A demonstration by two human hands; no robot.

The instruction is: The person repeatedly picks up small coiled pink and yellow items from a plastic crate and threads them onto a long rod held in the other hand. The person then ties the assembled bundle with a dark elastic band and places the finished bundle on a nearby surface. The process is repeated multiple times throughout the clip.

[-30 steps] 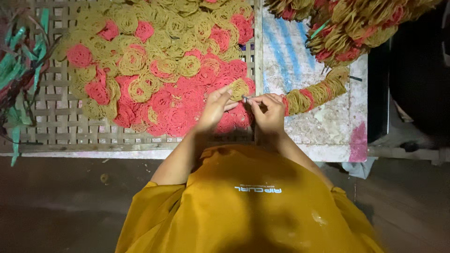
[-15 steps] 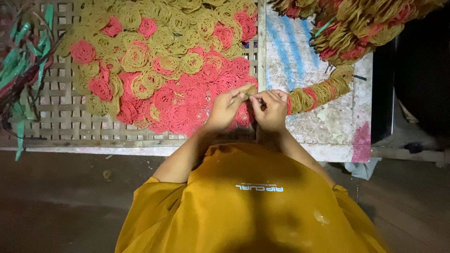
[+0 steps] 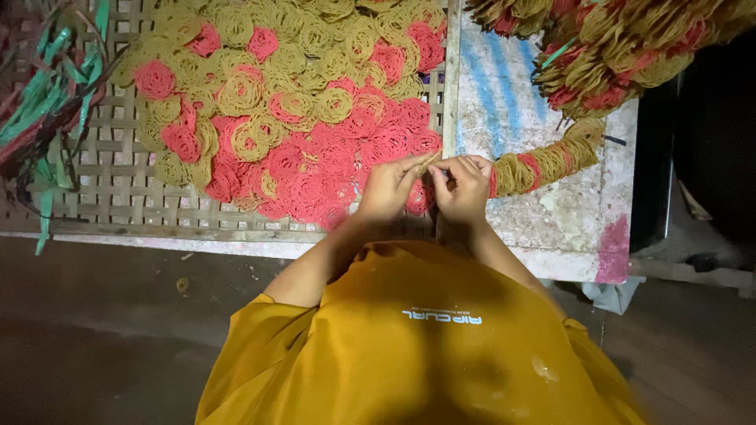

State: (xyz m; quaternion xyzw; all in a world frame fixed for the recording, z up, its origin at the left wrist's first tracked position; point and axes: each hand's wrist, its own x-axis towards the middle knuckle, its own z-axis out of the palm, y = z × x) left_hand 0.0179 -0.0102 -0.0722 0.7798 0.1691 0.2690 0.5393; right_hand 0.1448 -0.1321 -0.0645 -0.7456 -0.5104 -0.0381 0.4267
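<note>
- Head view looks straight down on a person in a mustard-yellow shirt (image 3: 425,346) at a whitewashed table (image 3: 551,236); both hands meet at its near edge
- left hand (image 3: 387,189) has its fingers curled, thumb and forefinger pinched on a small tan coil (image 3: 429,163) held up between the two hands; right hand (image 3: 461,187) is closed too, fingertips pressed to the same coil from the other side
- off the right hand a threaded string of coils (image 3: 547,161), tan with a few red, runs away to the right and slightly upward; its long axis lies roughly across the table, its near end right at the right hand's knuckles; so the right hand is plainly the nearer one
- behind the left hand, a heap of loose red and tan coils (image 3: 299,110) spreads over a woven bamboo lattice tray (image 3: 102,189), touching the wrist's far side
- bundled strings of coils (image 3: 614,47) are piled at the far right corner; green strips (image 3: 55,102) hang at the left edge
</note>
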